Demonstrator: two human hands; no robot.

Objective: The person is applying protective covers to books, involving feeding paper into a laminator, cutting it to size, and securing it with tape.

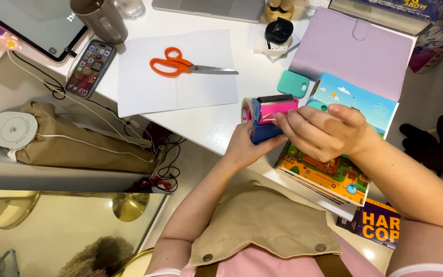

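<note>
White desk (pixel 216 123), paper sheet (pixel 175 87), orange scissors (pixel 180 65)

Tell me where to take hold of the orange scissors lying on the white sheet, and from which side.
Take the orange scissors by the looped orange handles, coming from above on the side toward the phone. They lie flat on the white sheet with the closed blades pointing toward the black-capped bottle, so the handle end is likely the safer grip, clear of the tips.

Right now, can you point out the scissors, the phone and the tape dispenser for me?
scissors (pixel 176 65), head view, on the orange handles.
phone (pixel 90 68), head view, middle of its screen.
tape dispenser (pixel 273 110), head view, on its pink top, between the two hands.
</note>
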